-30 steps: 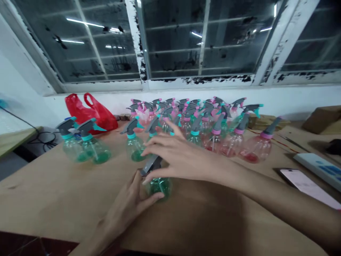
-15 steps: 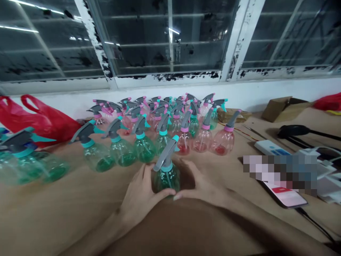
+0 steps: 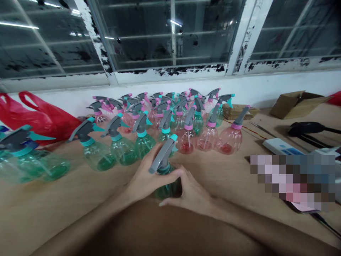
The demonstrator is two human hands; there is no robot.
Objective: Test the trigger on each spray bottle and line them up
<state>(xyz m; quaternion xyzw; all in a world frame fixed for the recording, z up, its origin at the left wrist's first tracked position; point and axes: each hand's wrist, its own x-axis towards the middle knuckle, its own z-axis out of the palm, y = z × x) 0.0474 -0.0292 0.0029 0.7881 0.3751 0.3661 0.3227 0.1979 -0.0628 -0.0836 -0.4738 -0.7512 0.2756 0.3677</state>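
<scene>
Your left hand (image 3: 146, 179) clasps the green spray bottle (image 3: 167, 191) below its trigger head (image 3: 163, 155); your right hand (image 3: 195, 195) curves beside it, grip unclear. Keep it upright.

Seemingly a workshop: many spray bottles (image 3: 165, 122) on one worktable (image 3: 226, 176).

Open tabletop (image 3: 53, 202) front left, bottle rows (image 3: 165, 121) blocking beyond

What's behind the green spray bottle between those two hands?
Beyond the held bottle stands another green bottle, partly covered by the nearer one's grey spray head. More bottles crowd farther back. Whatever the left hand covers can't be seen.
</scene>
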